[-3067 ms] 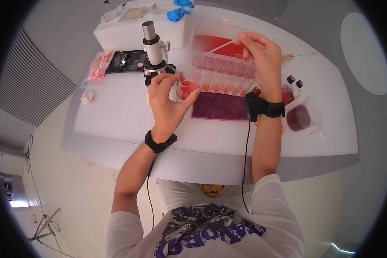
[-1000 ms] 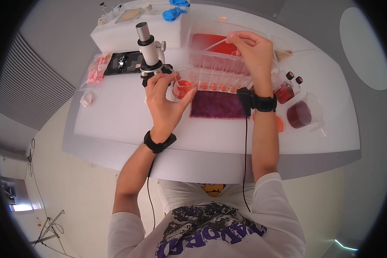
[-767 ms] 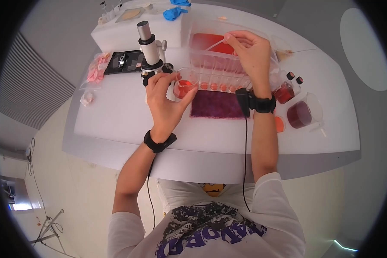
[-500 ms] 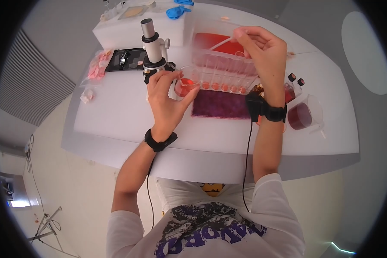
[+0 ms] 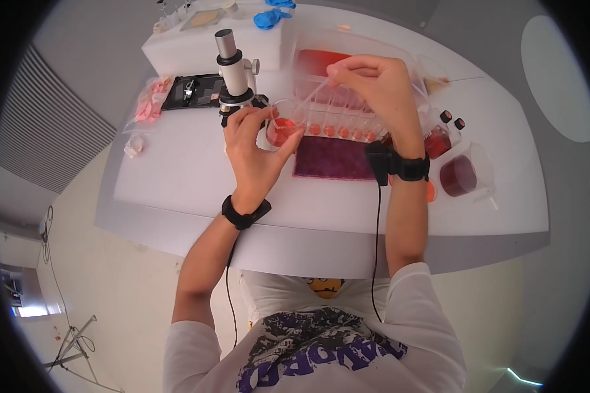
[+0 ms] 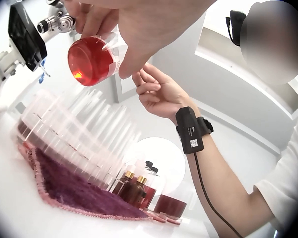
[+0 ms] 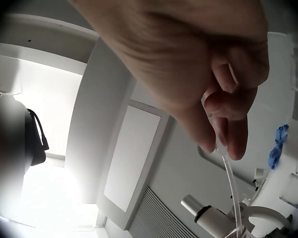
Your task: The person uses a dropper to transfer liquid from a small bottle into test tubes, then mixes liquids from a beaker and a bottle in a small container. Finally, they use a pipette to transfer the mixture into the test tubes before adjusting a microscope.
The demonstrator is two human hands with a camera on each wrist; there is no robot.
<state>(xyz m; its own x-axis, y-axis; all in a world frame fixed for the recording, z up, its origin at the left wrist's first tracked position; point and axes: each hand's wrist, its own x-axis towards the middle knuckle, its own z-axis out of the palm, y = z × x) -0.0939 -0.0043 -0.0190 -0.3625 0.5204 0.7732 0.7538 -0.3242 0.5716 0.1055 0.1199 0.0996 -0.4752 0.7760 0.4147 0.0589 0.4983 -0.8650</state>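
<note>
My left hand grips a small clear beaker of red liquid, thumb on one side and fingers on the other. In the left wrist view the beaker is tilted and clear of the table. Between thumb and fingertips, my right hand pinches a thin translucent plastic dropper, which slants down to the beaker's rim. The right wrist view shows the dropper leaving the fingertips; its lower end lies at the frame's bottom edge. A row of test tubes with red liquid in their bottoms stands beneath my right hand.
A microscope stands just left of the beaker. Behind the tubes is a clear tub of red liquid. A purple cloth lies in front. At right are red bottles and a jug of dark red liquid.
My right hand has moved left and swung the dropper from over the tub to the beaker's rim, now more steeply slanted. My left hand keeps holding the beaker in about the same place.
</note>
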